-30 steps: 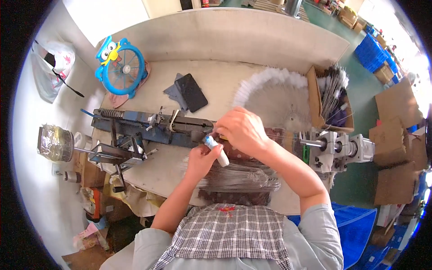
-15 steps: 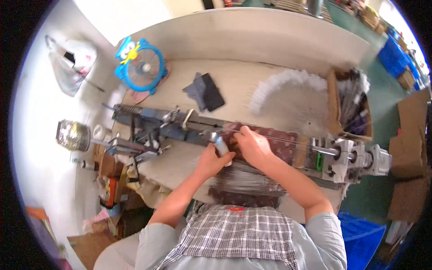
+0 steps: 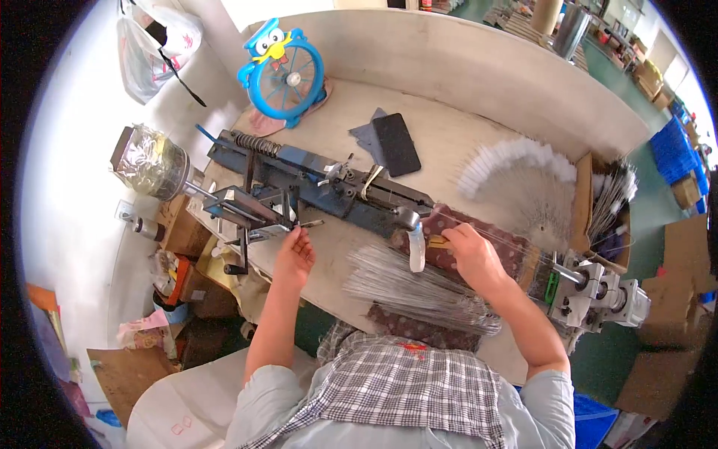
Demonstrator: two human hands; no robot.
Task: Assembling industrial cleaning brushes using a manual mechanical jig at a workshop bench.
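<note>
My left hand [image 3: 295,256] is at the metal bracket [image 3: 250,209] left of the long blue-grey machine bed [image 3: 318,191], its fingertips pinched together by a small rod end; what they hold, if anything, I cannot make out. My right hand [image 3: 479,258] is closed on a small tan stick-like piece [image 3: 440,241] above brown dotted cloth [image 3: 516,251]. Just left of it, a lever handle [image 3: 416,251] with a whitish wrapped grip points toward me, untouched. A bundle of thin metal wires [image 3: 404,284] lies fanned on the table in front of the cloth.
White-tipped wires [image 3: 516,176] fan out at the back right beside a cardboard box [image 3: 587,187]. A metal clamp unit [image 3: 598,292] stands at the right end. Behind the bed lie a dark phone [image 3: 396,146] and a blue toy-like fan [image 3: 288,78].
My left hand has let go of the lever handle and moved left to the bracket. The right hand stays over the cloth. The view has shifted, and the handle now hangs free.
</note>
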